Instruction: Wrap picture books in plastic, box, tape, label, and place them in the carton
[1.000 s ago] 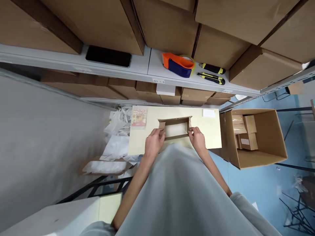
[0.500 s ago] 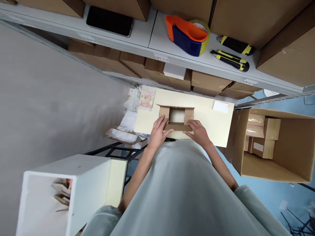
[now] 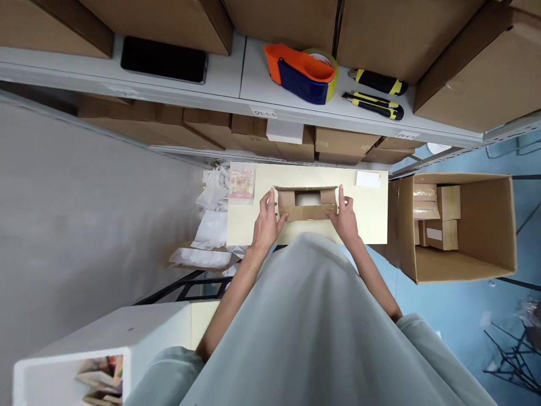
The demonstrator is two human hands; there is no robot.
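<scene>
A small brown cardboard box (image 3: pixel 307 212) lies on the pale yellow table, its side flaps folded in and a gap in the middle showing a pale surface. The near flap, with shiny tape along it, is folded partly over. Along the far edge another flap stands up. My left hand (image 3: pixel 266 224) grips the box's left end, thumb on the near corner and fingers along the side. At the right end, my right hand (image 3: pixel 345 221) holds it in the same way, with the index finger stretched toward the far corner.
On the grey shelf (image 3: pixel 236 90) lie a phone (image 3: pixel 164 60), an orange and blue tape dispenser (image 3: pixel 302 73) and two utility knives (image 3: pixel 376 93). A large open carton (image 3: pixel 486 225) with small boxes stands right of the table (image 3: pixel 367 214). A white bin (image 3: pixel 156 327) is lower left.
Both hands have slid outward and up along the box's ends. The near flap has tilted inward, narrowing the opening and showing its taped outer face. The head view has shifted.
</scene>
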